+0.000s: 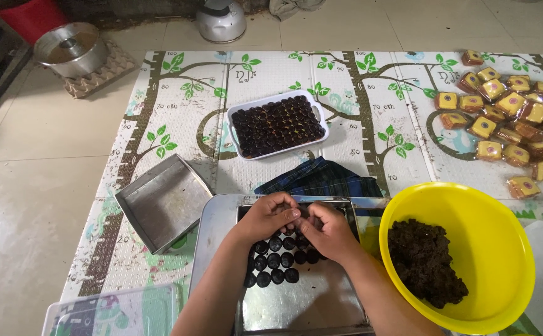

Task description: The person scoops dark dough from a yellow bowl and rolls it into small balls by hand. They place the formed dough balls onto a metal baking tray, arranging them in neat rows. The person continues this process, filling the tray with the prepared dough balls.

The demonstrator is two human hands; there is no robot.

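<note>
Closest to the person lies a shiny metal tray, and everything else can be placed from it. On the tray sit rows of small dark balls, lined up toward its left half. Above those rows the left hand and the right hand meet, fingertips pinched together around a small dark lump; both are curled nearly closed, though the lump itself is mostly hidden between the fingers.

The dark stuff looks soft, light and a little sticky, easily dented, so it is best held lightly at the fingertips rather than squeezed.

Just right of the tray stands a yellow bowl with a heap of the same dark mixture. Left of the tray rests an empty square tin, and near its front left corner a clear plastic lid.

Just beyond the tray is a folded blue checked cloth. Farther on, a white tray is packed with dark balls. Far right beyond the tray lie wrapped yellow packets. All rest on a play mat printed with trees.
</note>
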